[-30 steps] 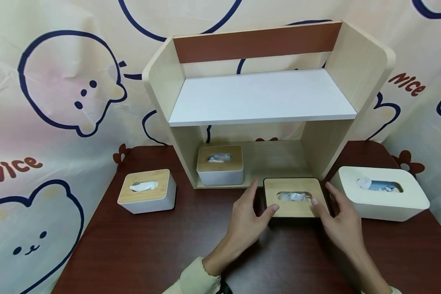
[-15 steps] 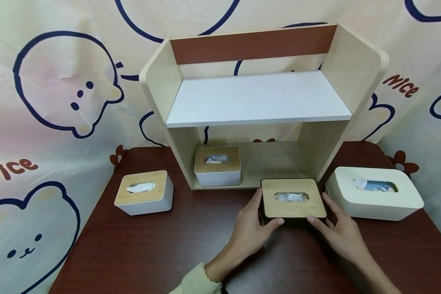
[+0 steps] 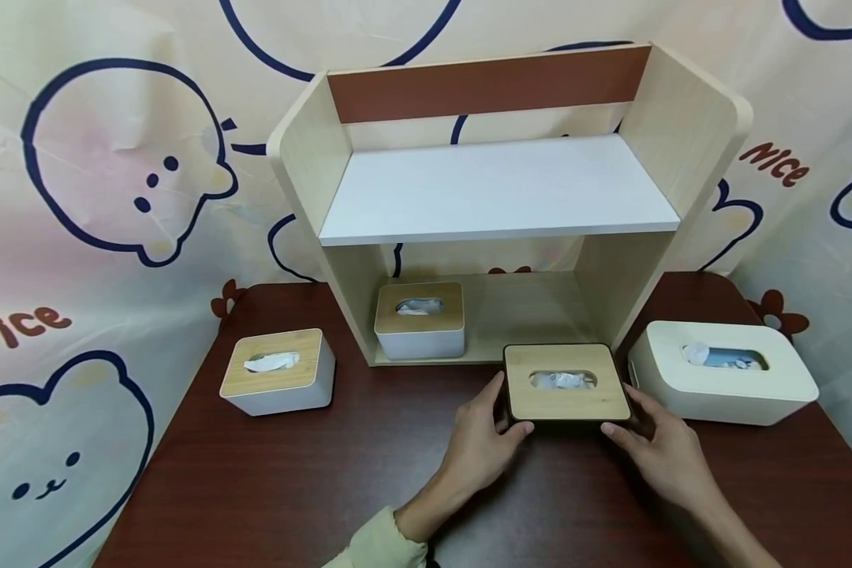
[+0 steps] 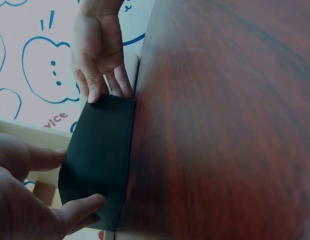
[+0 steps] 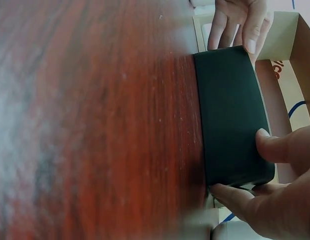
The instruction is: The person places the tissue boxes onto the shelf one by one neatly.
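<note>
A black-sided tissue box (image 3: 566, 401) with a light wooden lid and an oval slot stands on the table in front of the shelf. My left hand (image 3: 479, 446) grips its left end, thumb at the front face and fingers along the side. At the other end my right hand (image 3: 663, 450) holds the box the same way. The dark front face of the tissue box (image 4: 102, 150) shows in the left wrist view, with the left hand (image 4: 25, 195) close to the camera. In the right wrist view the right hand's thumb (image 5: 274, 147) lies on that face.
A two-tier shelf (image 3: 497, 193) stands behind, its lower tier holding a white tissue box (image 3: 426, 343) with a wooden lid. Another such tissue box (image 3: 280, 402) is on the left of the brown table (image 3: 255, 489). Right of my hands stands a larger cream tissue box (image 3: 731, 394).
Both hands have closed in on the ends of the black-sided tissue box, and the thumbs have come to its front face. The box has hardly moved.
</note>
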Available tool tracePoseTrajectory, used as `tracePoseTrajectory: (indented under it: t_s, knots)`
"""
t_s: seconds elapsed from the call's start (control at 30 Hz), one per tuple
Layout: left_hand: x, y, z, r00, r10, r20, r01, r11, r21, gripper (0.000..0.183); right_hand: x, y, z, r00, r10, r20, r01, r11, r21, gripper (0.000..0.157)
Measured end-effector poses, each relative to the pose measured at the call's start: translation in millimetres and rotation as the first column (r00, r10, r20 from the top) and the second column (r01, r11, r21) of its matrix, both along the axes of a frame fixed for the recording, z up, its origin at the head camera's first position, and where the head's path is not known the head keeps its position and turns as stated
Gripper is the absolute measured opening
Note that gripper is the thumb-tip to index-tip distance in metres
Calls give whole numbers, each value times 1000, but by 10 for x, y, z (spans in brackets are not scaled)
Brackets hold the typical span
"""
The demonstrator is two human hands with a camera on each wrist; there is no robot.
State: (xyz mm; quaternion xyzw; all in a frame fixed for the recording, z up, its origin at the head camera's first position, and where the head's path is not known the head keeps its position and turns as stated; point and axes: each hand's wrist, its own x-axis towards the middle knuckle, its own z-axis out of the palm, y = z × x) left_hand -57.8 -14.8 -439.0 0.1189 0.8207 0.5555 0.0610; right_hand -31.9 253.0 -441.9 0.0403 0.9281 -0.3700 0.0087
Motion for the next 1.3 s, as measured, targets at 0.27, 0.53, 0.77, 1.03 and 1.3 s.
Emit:
tracePoseTrajectory:
  t_s: [0.27, 0.53, 0.77, 1.03, 1.3]
  knots:
    - [-10, 13, 1, 999, 37, -8, -37, 999, -25, 70, 15, -5, -14, 1000, -18, -9, 18, 999, -26, 77]
    - [-19, -9, 8, 999, 45, 17, -44, 999, -26, 71, 32, -23, -28, 999, -26, -47, 24, 999, -36, 74]
    - [-35, -35, 22, 998, 49, 30, -50, 999, 1, 71, 51, -52, 2, 995, -46, -93, 48, 999, 19, 70]
    - [-54, -78, 82, 998, 61, 34, -62, 998, 15, 70, 38, -84, 43, 990, -58, -125, 62, 998, 24, 69]
    - [-96, -125, 148, 997, 72, 14, -73, 996, 53, 70, 2, -141, 99, 985, -66, -161, 63, 998, -20, 68]
